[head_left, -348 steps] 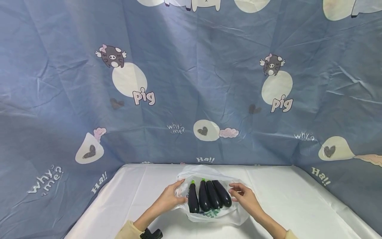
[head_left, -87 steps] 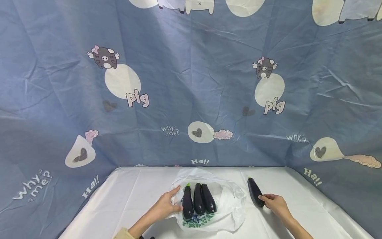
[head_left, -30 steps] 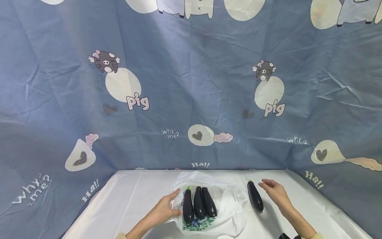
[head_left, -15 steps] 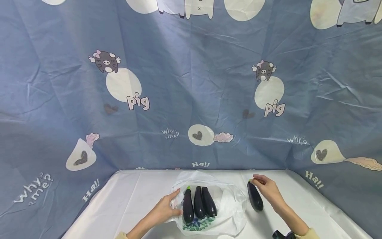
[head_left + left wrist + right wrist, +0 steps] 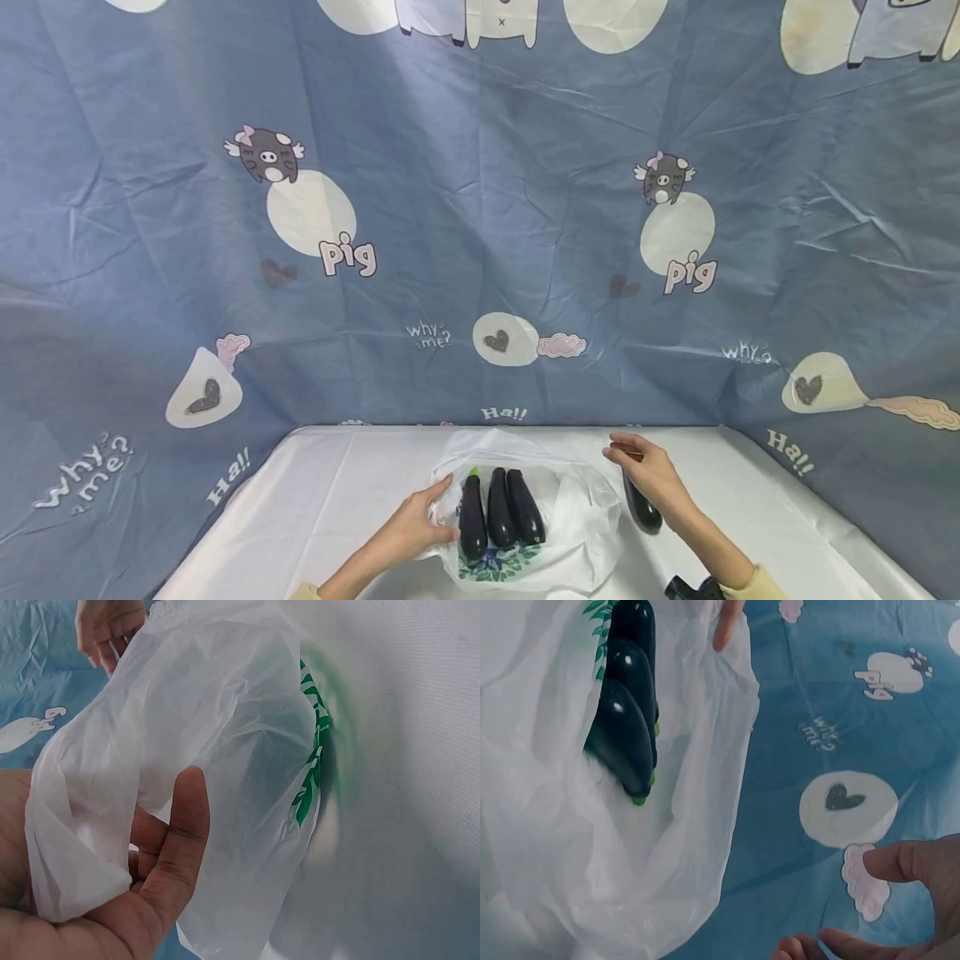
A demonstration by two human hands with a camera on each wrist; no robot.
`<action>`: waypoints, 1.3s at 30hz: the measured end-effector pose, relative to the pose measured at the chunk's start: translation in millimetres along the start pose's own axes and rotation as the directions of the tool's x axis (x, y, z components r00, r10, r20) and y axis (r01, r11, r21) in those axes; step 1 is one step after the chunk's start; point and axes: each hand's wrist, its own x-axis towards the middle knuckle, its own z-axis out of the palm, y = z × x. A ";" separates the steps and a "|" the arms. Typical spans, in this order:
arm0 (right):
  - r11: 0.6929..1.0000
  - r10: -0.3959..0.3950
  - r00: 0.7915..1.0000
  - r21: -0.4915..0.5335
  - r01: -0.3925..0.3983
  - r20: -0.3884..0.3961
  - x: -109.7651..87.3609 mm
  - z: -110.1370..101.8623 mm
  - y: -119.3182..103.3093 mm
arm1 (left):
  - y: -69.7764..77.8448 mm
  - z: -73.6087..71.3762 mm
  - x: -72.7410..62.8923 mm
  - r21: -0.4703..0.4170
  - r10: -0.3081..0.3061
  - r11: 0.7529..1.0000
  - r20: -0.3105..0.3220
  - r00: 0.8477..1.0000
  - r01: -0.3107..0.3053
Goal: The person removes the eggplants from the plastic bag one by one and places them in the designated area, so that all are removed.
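Observation:
A white plastic bag (image 5: 581,542) with a green leaf print lies mouth-up on the table, holding three dark eggplants (image 5: 472,521) side by side. My left hand (image 5: 408,525) holds the bag's left edge, thumb and fingers spread along it; in the left wrist view the film (image 5: 240,742) drapes over the palm and fingers. One more eggplant (image 5: 642,510) lies on the table to the right of the bag. Above its stem end hovers my right hand (image 5: 652,475), which hides that end. In the right wrist view the thumb (image 5: 900,862) and fingers stand apart with nothing between them.
A white cloth covers the table (image 5: 352,475). Behind it hangs a blue curtain (image 5: 420,250) printed with pigs and lettering, which also runs along both sides. A dark wrist device (image 5: 693,588) sits at the right sleeve.
One eggplant has gone from the bag to the table on the right. My right hand has let go of it and moved left across its stem end. The left hand stays at the bag.

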 end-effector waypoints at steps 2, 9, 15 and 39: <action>1.000 -0.010 1.000 0.003 0.010 -0.001 0.1 2.5 -2.4 | 0.1 -0.2 0.2 -0.005 0.000 1.000 0.002 1.000 0.000; 0.999 -0.033 0.999 0.033 0.033 0.018 -0.2 15.2 -12.2 | -0.4 -0.4 -0.2 -0.009 0.013 1.000 -0.011 1.000 -0.013; 0.997 -0.017 0.999 0.070 0.014 0.047 -2.2 32.1 -15.5 | -0.7 -0.5 0.6 -0.005 0.015 1.000 -0.005 1.000 -0.015; 0.987 -0.086 0.991 0.142 0.071 0.100 -10.9 81.0 -12.5 | -2.7 1.8 -1.2 -0.012 0.016 1.000 0.007 1.000 -0.016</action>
